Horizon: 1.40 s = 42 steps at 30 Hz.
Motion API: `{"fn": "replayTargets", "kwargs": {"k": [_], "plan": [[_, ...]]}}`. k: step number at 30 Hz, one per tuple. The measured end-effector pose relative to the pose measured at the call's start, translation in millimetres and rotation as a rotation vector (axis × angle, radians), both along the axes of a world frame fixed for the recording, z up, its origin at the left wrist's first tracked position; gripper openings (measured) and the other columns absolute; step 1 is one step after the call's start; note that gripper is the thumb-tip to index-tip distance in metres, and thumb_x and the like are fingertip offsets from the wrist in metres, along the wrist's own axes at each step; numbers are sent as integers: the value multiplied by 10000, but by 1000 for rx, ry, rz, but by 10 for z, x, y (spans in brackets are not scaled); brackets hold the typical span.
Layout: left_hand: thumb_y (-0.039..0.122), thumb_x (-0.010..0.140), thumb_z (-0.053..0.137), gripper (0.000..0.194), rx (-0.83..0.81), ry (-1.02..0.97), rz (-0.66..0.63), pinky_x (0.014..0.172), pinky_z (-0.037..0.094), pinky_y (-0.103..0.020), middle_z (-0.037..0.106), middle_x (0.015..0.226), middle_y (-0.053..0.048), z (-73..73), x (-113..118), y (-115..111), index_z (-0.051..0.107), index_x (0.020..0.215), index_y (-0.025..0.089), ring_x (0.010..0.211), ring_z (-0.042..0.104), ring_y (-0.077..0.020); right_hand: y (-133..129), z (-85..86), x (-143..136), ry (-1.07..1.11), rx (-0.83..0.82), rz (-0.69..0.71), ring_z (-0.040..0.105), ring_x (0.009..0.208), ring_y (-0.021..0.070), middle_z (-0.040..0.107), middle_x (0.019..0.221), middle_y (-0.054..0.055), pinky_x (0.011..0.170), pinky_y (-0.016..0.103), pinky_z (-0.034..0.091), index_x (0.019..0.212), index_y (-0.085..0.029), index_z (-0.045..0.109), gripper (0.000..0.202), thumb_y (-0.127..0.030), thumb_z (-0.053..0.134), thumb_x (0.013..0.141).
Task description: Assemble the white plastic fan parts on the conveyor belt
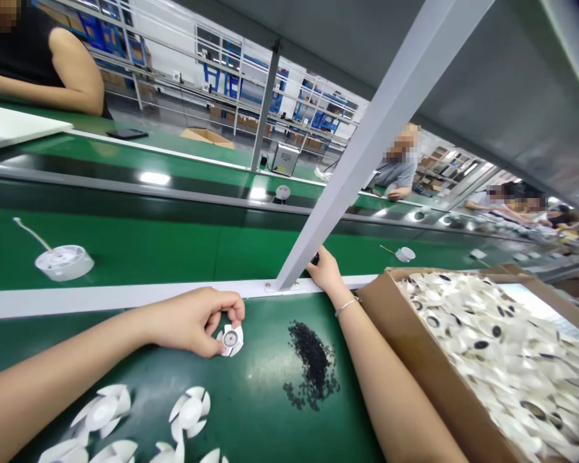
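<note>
The green conveyor belt (174,247) and carton (415,357) of fan wheels (502,347) show a factory assembly line.

L hand (193,323) holds 1 wht fan (231,339).

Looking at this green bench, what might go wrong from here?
The left hand pinches a small white plastic fan wheel, which might slip from its grip.
A loose heap of tiny black pieces lies beside the right forearm, so a sweep could scatter it.
The open brown cardboard box is piled with white bladed parts; a bump might spill some.
</note>
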<state>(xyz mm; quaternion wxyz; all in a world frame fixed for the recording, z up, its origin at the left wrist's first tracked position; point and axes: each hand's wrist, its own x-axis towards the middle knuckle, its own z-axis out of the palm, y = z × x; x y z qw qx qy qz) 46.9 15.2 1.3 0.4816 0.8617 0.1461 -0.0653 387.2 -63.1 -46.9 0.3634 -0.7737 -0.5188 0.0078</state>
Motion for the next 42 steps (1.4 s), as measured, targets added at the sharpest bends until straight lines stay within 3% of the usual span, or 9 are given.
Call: {"fn": "replayTargets", "kwargs": {"k": [7, 11, 14, 18, 21, 25, 32, 37, 42], "plan": [[203, 704, 674, 361, -27, 0, -16, 565, 414, -188, 625, 874, 34, -49, 28, 23, 594, 1055, 227, 641, 516, -89, 0, 89, -41, 247, 302, 20, 649, 832, 212, 665, 963, 58, 722, 350, 536, 1106, -218, 447, 535, -418, 705, 682], [239, 767, 653, 453, -13, -12, -15, 578, 430, -190, 651, 1130, -6, -31, 14, 38, 586, 1214, 265, 641, 511, -72, -126, 601, -164, 308, 555, 15, 645, 888, 194, 618, 1008, 47, 803, 363, 534, 1148, -256, 332, 537, -434, 648, 752], [335, 780, 704, 571, -8, -4, 16, 542, 402, -189, 680, 981, -3, -1, -4, 40, 546, 1325, 272, 594, 494, -73, -410, 1087, -483, 359, 758, 203, 630, 877, 186, 589, 1071, 31, 755, 337, 531, 1153, -285, 420, 528, -374, 713, 723], [421, 757, 762, 602, -153, -108, 20, 599, 443, -194, 669, 1104, -49, -13, 0, 62, 568, 1297, 238, 710, 565, -96, -789, 1385, -1039, 481, 627, 491, 603, 751, 201, 596, 1013, 55, 550, 308, 476, 1295, -259, 499, 612, -456, 698, 751], [421, 797, 741, 524, -357, -174, 42, 651, 459, -211, 614, 1248, -87, -70, 15, 117, 582, 1249, 210, 764, 573, -94, -837, 1272, -1315, 422, 202, 553, 575, 624, 169, 620, 836, 3, 518, 280, 438, 1223, -272, 464, 469, -370, 678, 818], [499, 858, 667, 460, -472, -246, 171, 576, 379, -197, 593, 1036, -19, -129, 6, 189, 582, 1206, 210, 671, 469, -63, -645, 958, -1528, 105, -155, 513, 488, 491, 139, 576, 615, -27, 458, 260, 354, 933, -243, 597, 141, -356, 603, 847], [459, 771, 761, 489, -585, -310, 85, 521, 295, -216, 486, 823, 35, -152, -53, 302, 608, 1168, 219, 625, 406, -79, -517, 595, -1791, -432, -149, 512, 638, 687, 224, 691, 775, 52, 590, 318, 392, 997, -219, 717, 333, -488, 598, 843], [361, 720, 821, 517, -577, -314, -8, 616, 390, -242, 491, 756, 53, -195, -35, 299, 600, 1163, 213, 643, 471, -91, -521, 484, -1825, -503, -323, 622, 627, 727, 238, 666, 815, 68, 621, 333, 396, 979, -183, 669, 332, -481, 542, 906], [370, 730, 821, 588, -559, -338, -16, 594, 378, -228, 488, 763, 62, -204, -22, 273, 541, 1224, 217, 635, 467, -80, -487, 490, -1843, -501, -233, 615, 600, 887, 284, 639, 949, 119, 736, 384, 423, 1040, -170, 657, 412, -531, 475, 962]]}}
